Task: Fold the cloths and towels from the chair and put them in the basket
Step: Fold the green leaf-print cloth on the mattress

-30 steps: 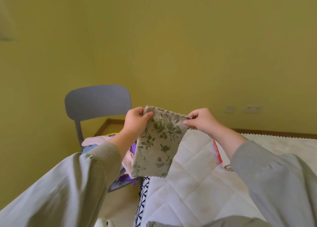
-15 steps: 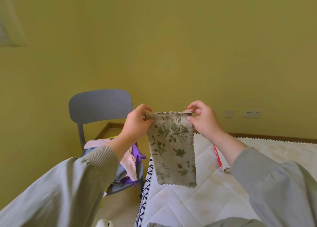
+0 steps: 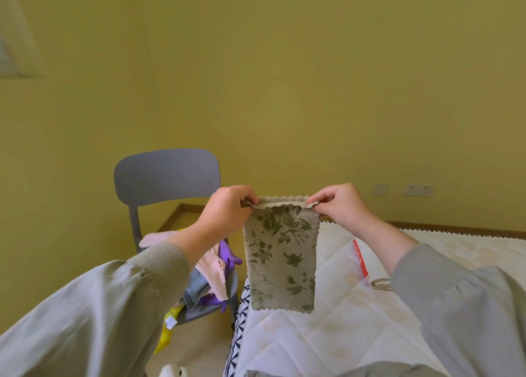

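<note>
Left hand (image 3: pixel 227 210) and right hand (image 3: pixel 343 205) each pinch a top corner of the floral cloth (image 3: pixel 281 257), which hangs above the mattress's (image 3: pixel 327 334) left edge; grey chair (image 3: pixel 166 174) holds piled cloths (image 3: pixel 212 271).

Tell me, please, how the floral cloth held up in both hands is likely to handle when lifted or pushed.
Probably floppy: the floral cloth hangs straight down from the left hand and right hand. Likely light, since a fingertip grip at two corners holds it. Its plush-looking pile probably resists sliding.
</note>
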